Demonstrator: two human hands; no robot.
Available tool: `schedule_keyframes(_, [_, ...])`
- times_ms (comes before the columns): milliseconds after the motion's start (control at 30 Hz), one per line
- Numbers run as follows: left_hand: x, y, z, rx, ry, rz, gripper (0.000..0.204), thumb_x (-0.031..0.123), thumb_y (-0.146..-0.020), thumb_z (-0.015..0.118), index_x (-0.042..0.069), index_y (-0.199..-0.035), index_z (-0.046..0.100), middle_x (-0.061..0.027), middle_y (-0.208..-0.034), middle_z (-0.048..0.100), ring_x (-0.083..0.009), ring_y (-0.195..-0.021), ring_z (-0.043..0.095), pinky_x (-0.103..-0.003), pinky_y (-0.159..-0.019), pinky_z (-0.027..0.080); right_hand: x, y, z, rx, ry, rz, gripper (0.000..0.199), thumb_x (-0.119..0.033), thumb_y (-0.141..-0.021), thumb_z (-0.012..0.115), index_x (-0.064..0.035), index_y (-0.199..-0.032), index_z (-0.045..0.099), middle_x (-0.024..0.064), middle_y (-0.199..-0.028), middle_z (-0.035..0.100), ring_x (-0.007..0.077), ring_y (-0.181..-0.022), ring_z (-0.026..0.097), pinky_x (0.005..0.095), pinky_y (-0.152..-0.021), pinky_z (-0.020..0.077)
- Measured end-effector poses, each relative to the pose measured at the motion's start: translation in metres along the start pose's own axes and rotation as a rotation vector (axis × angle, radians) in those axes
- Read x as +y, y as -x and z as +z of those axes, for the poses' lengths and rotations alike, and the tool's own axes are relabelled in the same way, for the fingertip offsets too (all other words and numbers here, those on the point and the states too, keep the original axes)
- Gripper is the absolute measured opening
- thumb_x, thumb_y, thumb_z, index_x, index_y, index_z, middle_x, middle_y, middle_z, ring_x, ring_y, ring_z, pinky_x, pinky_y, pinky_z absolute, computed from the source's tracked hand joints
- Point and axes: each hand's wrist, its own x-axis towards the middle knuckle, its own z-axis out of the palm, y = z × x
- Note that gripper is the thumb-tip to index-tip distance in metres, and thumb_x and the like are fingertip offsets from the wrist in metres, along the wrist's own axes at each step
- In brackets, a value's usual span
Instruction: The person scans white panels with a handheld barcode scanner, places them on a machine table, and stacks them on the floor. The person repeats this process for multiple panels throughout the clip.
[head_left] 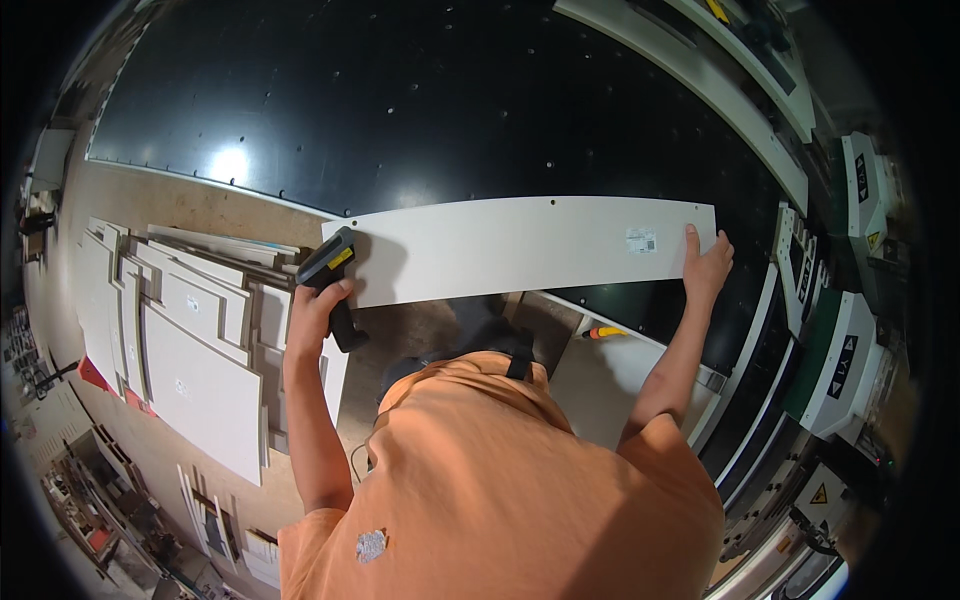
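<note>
A long white board (500,245) lies across the near edge of the black table, partly overhanging toward me. It has small holes along its far edge and a white label (641,241) near its right end. My right hand (707,262) grips that right end, thumb on top and fingers round the edge. In my left hand (318,312) is a black handheld barcode scanner (328,260) with a yellow sticker, fingers wrapped round its handle. The scanner's head is over the board's left end.
The black table (400,110) is dotted with small holes. Stacks of pale boards (205,370) stand on the floor at the left. White-and-green machine units (845,365) line the right side. An orange-and-yellow tool (604,332) lies near the table's front edge.
</note>
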Motion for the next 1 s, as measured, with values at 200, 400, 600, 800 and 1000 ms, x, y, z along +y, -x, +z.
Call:
schedule_keyframes(200, [-0.113, 0.113, -0.069, 0.164, 0.344, 0.105, 0.043, 0.029, -0.082, 0.066, 0.001, -0.115, 0.058, -0.0038, -0.083, 0.059, -0.0112, -0.073, 0.057, -0.026, -0.064, 0.045, -0.014, 0.024, -0.041, -0.532, -0.252, -0.033, 0.069, -0.052, -0.088, 0.064, 0.0098, -0.118, 0.060, 0.0243, -0.109, 0.065, 0.0317, -0.097, 0.065, 0.0388, -0.090, 0.0489])
schedule_keyframes(400, [-0.296, 0.318, -0.130, 0.724, 0.581, 0.171, 0.044, 0.032, -0.083, 0.066, 0.002, -0.115, 0.056, -0.0041, -0.082, 0.058, -0.0114, -0.075, 0.055, -0.026, -0.069, 0.043, -0.119, 0.184, -0.039, -0.725, -0.541, -0.402, 0.051, -0.042, -0.090, 0.069, 0.0070, -0.106, 0.063, 0.0148, -0.091, 0.068, 0.0178, -0.083, 0.063, 0.0308, -0.077, 0.0497])
schedule_keyframes(600, [-0.475, 0.565, -0.097, 1.223, 0.787, 0.174, 0.031, 0.027, -0.091, 0.061, 0.005, -0.111, 0.056, -0.0037, -0.082, 0.059, -0.0131, -0.079, 0.053, -0.028, -0.075, 0.042, -0.220, 0.371, -0.055, -0.903, -0.584, -0.924, 0.045, -0.040, -0.093, 0.067, 0.0037, -0.104, 0.061, 0.0074, -0.087, 0.063, 0.0123, -0.078, 0.059, 0.0277, -0.073, 0.0479])
schedule_keyframes(800, [-0.584, 0.714, -0.013, 1.589, 0.906, 0.179, 0.024, 0.026, -0.094, 0.058, 0.005, -0.105, 0.057, -0.0042, -0.081, 0.059, -0.0145, -0.082, 0.053, -0.030, -0.081, 0.041, -0.276, 0.547, -0.067, -1.050, -0.554, -1.300, 0.047, -0.038, -0.089, 0.071, 0.0050, -0.104, 0.060, 0.0120, -0.089, 0.065, 0.0154, -0.076, 0.061, 0.0305, -0.072, 0.0495])
schedule_keyframes(1000, [-0.671, 0.782, 0.032, 1.898, 1.035, 0.120, 0.022, 0.027, -0.096, 0.058, 0.005, -0.101, 0.058, -0.0044, -0.085, 0.060, -0.0154, -0.086, 0.055, -0.031, -0.086, 0.041, -0.341, 0.755, -0.048, -1.182, -0.532, -1.589, 0.044, -0.036, -0.090, 0.071, 0.0044, -0.102, 0.060, 0.0086, -0.083, 0.065, 0.0114, -0.072, 0.060, 0.0269, -0.066, 0.0485])
